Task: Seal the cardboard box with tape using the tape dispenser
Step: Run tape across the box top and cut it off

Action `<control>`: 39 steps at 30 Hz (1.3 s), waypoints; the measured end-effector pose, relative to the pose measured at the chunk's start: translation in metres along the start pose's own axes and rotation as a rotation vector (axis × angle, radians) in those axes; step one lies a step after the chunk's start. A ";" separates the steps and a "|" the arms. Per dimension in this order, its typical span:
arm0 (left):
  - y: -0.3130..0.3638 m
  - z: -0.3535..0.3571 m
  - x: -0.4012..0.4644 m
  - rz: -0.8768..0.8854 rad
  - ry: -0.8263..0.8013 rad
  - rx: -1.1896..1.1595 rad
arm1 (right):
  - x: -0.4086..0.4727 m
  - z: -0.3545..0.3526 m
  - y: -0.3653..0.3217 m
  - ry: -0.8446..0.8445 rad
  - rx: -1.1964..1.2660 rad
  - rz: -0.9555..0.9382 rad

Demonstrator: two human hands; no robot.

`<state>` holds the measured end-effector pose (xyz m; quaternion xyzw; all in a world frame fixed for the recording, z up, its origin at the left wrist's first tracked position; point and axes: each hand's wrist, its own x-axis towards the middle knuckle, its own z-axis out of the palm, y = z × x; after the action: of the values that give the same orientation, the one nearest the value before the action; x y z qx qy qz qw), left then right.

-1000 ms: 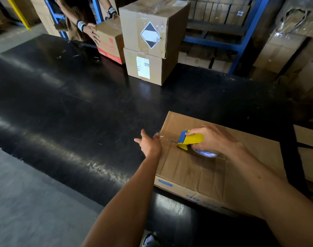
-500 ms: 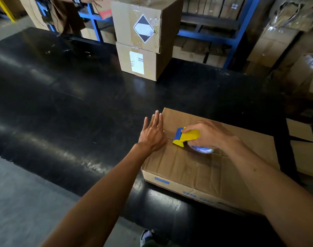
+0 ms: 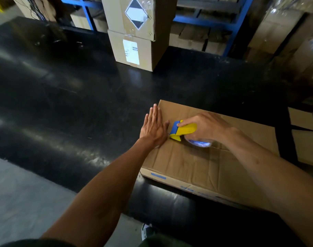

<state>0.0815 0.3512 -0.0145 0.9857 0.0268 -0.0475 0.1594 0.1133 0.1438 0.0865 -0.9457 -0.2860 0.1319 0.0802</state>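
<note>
- Cardboard box [image 3: 196, 163] lay flat on the black table [image 3: 80, 104], under both hands.
- Right hand [image 3: 207, 127] gripped the yellow tape dispenser [image 3: 183, 130], pressed onto the box top.
- Left hand [image 3: 154, 127] lay flat, fingers straight, holding nothing, touching the box's left edge beside the dispenser.
- Two stacked boxes [image 3: 134, 32] stood well beyond the hands.

The right hand [image 3: 208, 128] is gripping the yellow tape dispenser [image 3: 183, 130] on the cardboard box [image 3: 196, 163]; the left hand [image 3: 154, 128] is lying flat at the box's left edge.
</note>
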 end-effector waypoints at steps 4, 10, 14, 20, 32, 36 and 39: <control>0.002 -0.002 -0.001 -0.015 0.015 0.013 | -0.003 -0.002 0.010 -0.031 0.003 -0.018; 0.004 -0.001 -0.002 -0.030 0.011 0.082 | -0.056 -0.005 0.063 -0.055 -0.055 0.067; 0.010 -0.004 -0.001 -0.008 0.051 0.219 | -0.058 -0.004 0.066 -0.055 -0.046 0.052; 0.085 0.037 -0.027 0.020 0.025 0.104 | -0.058 -0.004 0.068 -0.027 -0.031 0.011; 0.098 0.046 -0.028 -0.080 0.029 0.143 | -0.071 -0.007 0.079 -0.082 -0.058 -0.020; 0.097 0.045 -0.030 -0.052 0.018 0.110 | -0.108 -0.018 0.123 -0.132 -0.103 0.051; 0.100 0.043 -0.031 -0.049 0.027 0.113 | -0.125 -0.020 0.134 -0.110 -0.147 0.049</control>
<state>0.0535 0.2422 -0.0206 0.9927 0.0501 -0.0397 0.1019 0.0891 -0.0383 0.1001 -0.9470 -0.2758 0.1643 -0.0085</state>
